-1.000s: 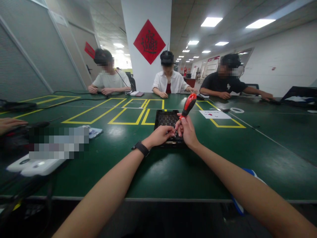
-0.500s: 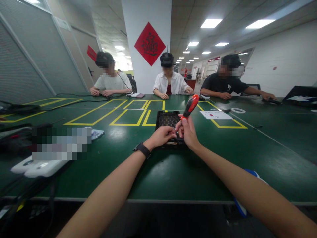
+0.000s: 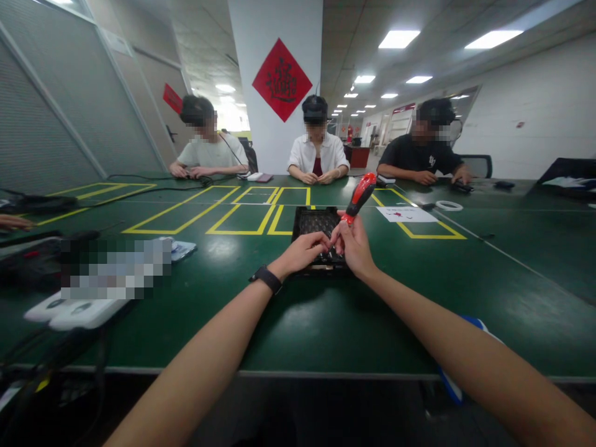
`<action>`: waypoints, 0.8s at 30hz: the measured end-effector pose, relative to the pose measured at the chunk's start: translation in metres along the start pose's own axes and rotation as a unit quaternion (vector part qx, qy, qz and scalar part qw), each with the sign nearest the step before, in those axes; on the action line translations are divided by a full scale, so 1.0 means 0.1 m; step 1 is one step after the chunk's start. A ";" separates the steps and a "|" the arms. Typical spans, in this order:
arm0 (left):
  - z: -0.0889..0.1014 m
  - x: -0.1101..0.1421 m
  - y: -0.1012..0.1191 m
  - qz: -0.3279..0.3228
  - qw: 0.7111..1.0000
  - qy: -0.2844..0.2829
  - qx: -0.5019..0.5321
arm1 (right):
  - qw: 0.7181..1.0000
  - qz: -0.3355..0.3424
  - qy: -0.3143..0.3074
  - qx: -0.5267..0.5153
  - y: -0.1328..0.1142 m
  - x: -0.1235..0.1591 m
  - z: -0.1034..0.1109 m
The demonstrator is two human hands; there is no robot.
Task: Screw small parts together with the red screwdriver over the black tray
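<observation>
A screwdriver (image 3: 361, 197) with a red and black handle leans up and to the right out of my right hand (image 3: 356, 247), whose fingers are closed round its lower part. Its tip is hidden among my fingers. My left hand (image 3: 305, 253) meets the right one, its fingertips pinched together; whatever they hold is too small to make out. Both hands are over a shallow black case (image 3: 302, 218) on the table, with a patterned dark inside that they partly cover. A dark band sits on my left wrist.
The green table (image 3: 298, 323) bears yellow tape outlines. White devices (image 3: 84, 316) with cables lie at the left. On the right are a printed sheet (image 3: 407, 215) and a tape roll (image 3: 448, 205). Three people sit across; another person's hand (image 3: 13, 221) shows at far left.
My hands and the screwdriver have shifted only slightly over the case. Across the table, two people have drawn their hands inward. Another person's hand has come into view at the far left.
</observation>
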State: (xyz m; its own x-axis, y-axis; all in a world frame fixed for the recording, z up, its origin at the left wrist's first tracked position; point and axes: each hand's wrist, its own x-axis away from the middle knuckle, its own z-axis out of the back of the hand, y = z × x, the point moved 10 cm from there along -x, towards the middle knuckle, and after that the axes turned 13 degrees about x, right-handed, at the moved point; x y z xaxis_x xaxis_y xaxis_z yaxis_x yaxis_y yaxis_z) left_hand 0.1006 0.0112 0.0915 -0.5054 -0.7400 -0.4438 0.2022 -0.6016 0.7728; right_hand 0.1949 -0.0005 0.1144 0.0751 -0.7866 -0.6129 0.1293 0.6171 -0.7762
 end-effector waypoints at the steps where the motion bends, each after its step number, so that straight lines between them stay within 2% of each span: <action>1: 0.00 0.00 0.00 0.002 1.000 0.002 -0.008 | 1.000 0.000 0.002 0.000 0.00 0.00 0.00; 14: -0.07 0.02 0.04 -0.020 0.999 -0.042 -0.027 | 0.998 -0.027 -0.041 -0.034 0.09 -0.02 -0.06; 20: -0.01 0.01 -0.03 0.008 1.000 0.002 -0.027 | 0.999 -0.015 -0.032 -0.020 0.04 -0.01 -0.06; 24: -0.02 0.01 0.00 -0.009 1.000 -0.009 -0.026 | 0.999 -0.017 -0.036 -0.023 0.05 -0.01 -0.06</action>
State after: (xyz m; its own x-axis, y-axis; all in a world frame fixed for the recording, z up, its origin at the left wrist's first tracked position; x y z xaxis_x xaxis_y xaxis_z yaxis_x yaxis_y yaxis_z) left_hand 0.1020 0.0102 0.0900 -0.5247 -0.7236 -0.4485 0.2357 -0.6297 0.7403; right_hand 0.1891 0.0034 0.1103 0.1418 -0.8056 -0.5752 0.0881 0.5891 -0.8033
